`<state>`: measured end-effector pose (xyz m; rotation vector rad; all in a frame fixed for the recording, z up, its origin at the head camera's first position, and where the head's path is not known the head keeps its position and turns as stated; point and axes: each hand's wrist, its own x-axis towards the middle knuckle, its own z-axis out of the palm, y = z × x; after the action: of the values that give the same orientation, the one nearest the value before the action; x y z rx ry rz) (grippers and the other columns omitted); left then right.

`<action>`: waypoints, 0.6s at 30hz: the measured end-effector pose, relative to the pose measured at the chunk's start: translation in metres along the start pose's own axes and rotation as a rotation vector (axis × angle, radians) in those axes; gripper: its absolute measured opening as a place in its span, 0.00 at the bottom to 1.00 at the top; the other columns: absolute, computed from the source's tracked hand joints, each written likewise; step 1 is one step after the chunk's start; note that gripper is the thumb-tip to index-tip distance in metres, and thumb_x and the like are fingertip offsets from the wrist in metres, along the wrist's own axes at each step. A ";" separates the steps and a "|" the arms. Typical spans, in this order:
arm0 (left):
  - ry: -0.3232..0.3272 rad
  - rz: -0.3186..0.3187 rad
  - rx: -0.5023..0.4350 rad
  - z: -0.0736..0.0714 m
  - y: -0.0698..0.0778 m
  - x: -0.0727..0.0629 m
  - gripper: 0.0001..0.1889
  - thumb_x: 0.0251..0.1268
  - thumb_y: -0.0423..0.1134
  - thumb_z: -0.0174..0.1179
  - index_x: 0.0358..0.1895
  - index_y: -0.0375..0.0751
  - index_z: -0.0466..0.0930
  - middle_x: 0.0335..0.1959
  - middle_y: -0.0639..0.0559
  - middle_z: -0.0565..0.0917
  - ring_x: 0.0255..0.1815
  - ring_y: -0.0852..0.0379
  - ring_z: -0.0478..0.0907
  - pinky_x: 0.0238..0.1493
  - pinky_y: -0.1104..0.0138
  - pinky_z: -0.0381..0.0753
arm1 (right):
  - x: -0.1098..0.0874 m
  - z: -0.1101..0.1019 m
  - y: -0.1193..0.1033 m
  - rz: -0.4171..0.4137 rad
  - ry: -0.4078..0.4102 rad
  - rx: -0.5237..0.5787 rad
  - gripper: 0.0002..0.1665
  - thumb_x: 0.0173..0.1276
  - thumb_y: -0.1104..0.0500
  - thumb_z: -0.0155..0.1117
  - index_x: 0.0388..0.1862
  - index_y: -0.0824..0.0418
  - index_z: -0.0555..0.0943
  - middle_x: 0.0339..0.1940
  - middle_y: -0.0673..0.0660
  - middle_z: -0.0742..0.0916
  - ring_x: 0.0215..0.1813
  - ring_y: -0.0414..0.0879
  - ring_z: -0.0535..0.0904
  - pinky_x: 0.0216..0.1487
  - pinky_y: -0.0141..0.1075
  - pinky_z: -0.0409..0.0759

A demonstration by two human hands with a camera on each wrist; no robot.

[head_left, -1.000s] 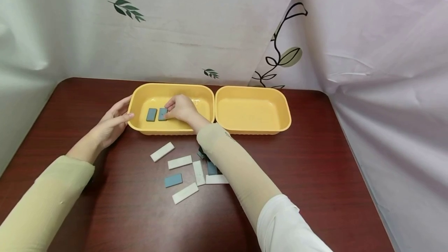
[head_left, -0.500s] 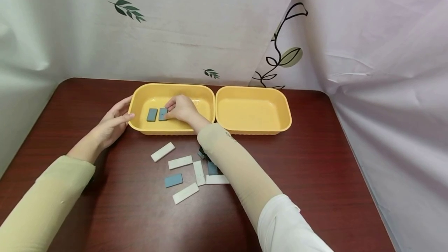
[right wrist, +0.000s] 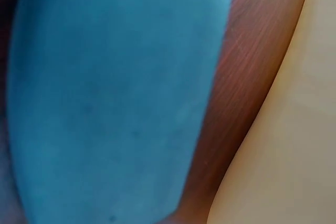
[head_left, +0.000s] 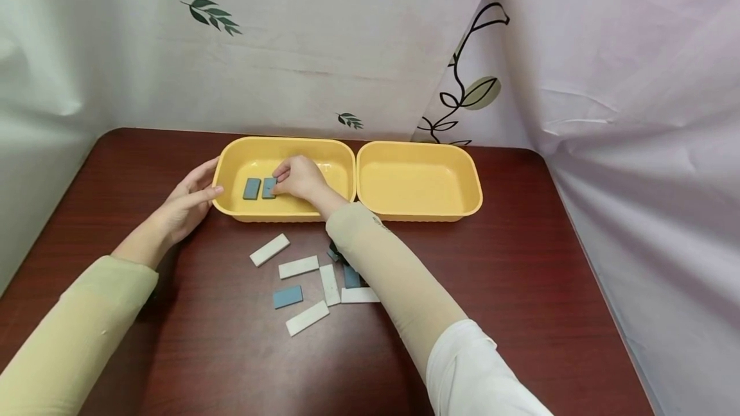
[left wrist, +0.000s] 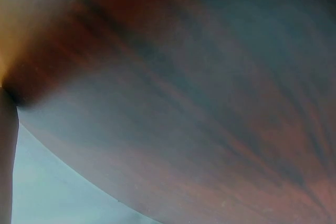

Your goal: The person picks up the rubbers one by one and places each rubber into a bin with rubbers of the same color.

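Inside the left yellow bin point(head_left: 289, 217), my right hand point(head_left: 302, 177) pinches the right edge of a blue-grey tile point(head_left: 268, 188). A second blue-grey tile point(head_left: 251, 189) lies flat beside it on the bin floor, a small gap apart. At the bin's left end my left hand point(head_left: 187, 204) holds the wall, thumb at the rim and fingers along the outside. A large blurred blue surface point(right wrist: 115, 98) fills much of the right wrist view, with a yellow bin wall point(right wrist: 283, 129) at right. Only blurred table surface point(left wrist: 157, 114) fills most of the left wrist view.
Another yellow bin point(head_left: 419, 217) stands against the right end of the first, with nothing in it. In front lie several white tiles point(head_left: 298, 267) and a blue tile point(head_left: 288, 296). Another blue tile point(head_left: 351, 277) is partly under my right sleeve point(head_left: 399, 275). A curtain point(head_left: 324, 50) hangs behind the table.
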<state>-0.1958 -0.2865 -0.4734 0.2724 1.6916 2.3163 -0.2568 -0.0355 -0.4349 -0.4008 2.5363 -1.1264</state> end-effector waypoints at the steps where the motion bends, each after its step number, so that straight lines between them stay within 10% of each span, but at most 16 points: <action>1: 0.001 0.000 -0.002 0.000 0.000 0.000 0.29 0.80 0.23 0.47 0.78 0.51 0.64 0.73 0.61 0.68 0.69 0.67 0.71 0.66 0.78 0.72 | 0.000 0.000 0.000 -0.002 0.004 0.005 0.17 0.65 0.60 0.81 0.51 0.62 0.89 0.48 0.55 0.93 0.51 0.44 0.89 0.47 0.22 0.78; 18: -0.020 0.029 -0.048 -0.002 -0.002 0.000 0.29 0.80 0.21 0.46 0.76 0.51 0.67 0.72 0.60 0.71 0.67 0.66 0.74 0.64 0.79 0.74 | -0.017 -0.024 -0.015 -0.025 0.004 0.096 0.14 0.67 0.63 0.79 0.50 0.63 0.89 0.47 0.57 0.92 0.47 0.45 0.89 0.37 0.22 0.79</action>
<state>-0.1966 -0.2875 -0.4759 0.3110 1.6312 2.3631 -0.2493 -0.0222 -0.4054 -0.4070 2.4754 -1.2543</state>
